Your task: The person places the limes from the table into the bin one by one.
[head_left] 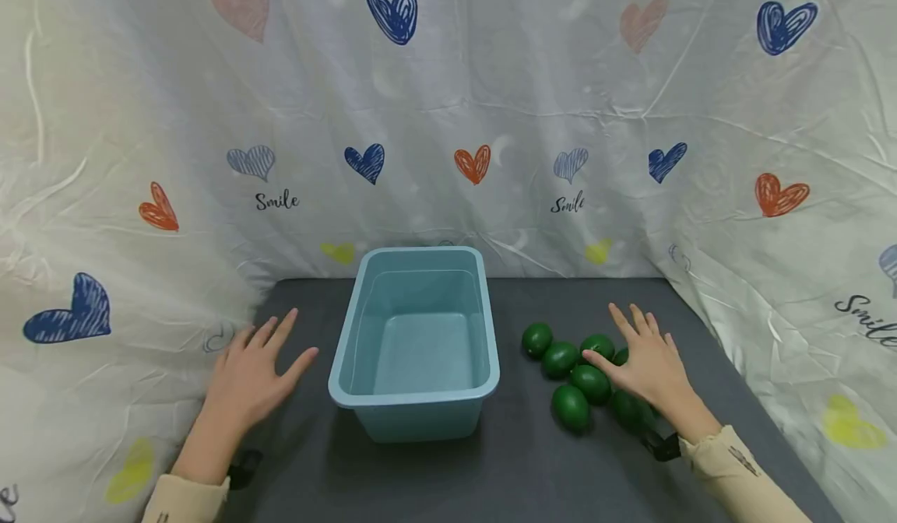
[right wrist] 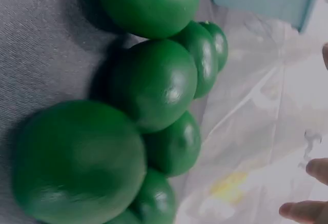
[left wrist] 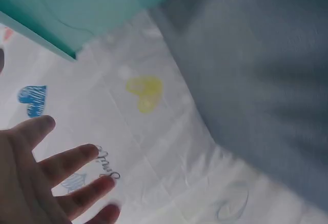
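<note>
- dark grey felt-covered surface, hemmed at the back and both sides by a white sheet printed with hearts.
- light blue rectangular plastic tub stands at the middle of the surface, near its back edge; it appears to hold nothing.
- cluster of smooth dark green lime-like fruits lies toward the right edge of the surface, just beside the tub but apart from it; at least six can be counted in the right wrist view, touching one another.
- right hand: fingers straight and spread, palm down over the far side of the cluster, thumb lying against one fruit. no fruit is gripped; the hand has hold of nothing.
- left hand: flat, fingers spread, resting near the left edge of the surface, well apart from the fruits and just beside the tub. it holds nothing; the left wrist view confirms straight fingers.
- judgement: work stands at the outset, with the fruits unlifted and the tub unfilled; the step in hand is the reach to a first fruit.
- judgement: the next move calls for the right hand to curl round a single fruit at the cluster's edge without rolling its neighbours, then carry it left over the tub rim.
</note>
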`<state>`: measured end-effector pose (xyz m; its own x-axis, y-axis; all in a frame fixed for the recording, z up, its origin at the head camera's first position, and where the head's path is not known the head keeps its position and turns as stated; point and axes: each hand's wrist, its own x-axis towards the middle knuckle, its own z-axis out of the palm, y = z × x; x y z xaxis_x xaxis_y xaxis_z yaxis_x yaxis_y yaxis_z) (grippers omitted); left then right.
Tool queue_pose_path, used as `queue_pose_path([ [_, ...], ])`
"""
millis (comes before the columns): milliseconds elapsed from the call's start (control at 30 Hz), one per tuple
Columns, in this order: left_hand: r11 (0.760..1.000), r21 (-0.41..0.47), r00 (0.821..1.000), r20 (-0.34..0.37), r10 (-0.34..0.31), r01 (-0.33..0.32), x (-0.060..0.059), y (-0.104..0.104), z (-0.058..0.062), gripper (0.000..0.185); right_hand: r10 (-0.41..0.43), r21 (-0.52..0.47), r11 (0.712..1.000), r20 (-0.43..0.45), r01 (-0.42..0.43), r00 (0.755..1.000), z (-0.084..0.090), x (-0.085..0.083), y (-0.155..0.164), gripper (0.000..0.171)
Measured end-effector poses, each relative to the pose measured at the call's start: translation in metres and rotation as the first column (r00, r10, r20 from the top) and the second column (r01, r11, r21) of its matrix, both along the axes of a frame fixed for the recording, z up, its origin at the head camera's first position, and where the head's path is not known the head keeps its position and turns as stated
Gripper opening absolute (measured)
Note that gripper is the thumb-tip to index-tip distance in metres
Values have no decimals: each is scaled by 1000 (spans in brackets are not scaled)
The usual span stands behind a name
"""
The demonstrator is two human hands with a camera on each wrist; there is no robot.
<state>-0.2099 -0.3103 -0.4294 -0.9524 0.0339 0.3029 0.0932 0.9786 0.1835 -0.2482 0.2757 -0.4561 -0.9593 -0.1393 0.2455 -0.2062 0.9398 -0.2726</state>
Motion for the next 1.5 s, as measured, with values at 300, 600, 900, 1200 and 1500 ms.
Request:
queue_pose_path([
  [300, 937, 321, 989, -91, -112, 136, 26, 27, -5, 66, -118, -121, 986, 11, 118, 993, -28, 15, 41, 98],
  [600, 852, 423, 945, -240, -221, 307, 40, 52, -19, 66, -217, -248, 939, 115, 239, 969, -47, 38, 60, 98],
  [900, 824, 453, 931, -281, -231, 341, 40, 68, -40, 75, -255, -281, 912, 180, 298, 950, -58, 53, 58, 96],
  [1200, 788, 536, 946, -269, -181, 304, 40, 82, -55, 82, -301, -303, 890, 167, 339, 939, -69, 60, 60, 90],
  [1500, 785, 542, 938, -314, -145, 302, 42, 82, -58, 83, -287, -320, 882, 217, 346, 933, -81, 69, 58, 85],
])
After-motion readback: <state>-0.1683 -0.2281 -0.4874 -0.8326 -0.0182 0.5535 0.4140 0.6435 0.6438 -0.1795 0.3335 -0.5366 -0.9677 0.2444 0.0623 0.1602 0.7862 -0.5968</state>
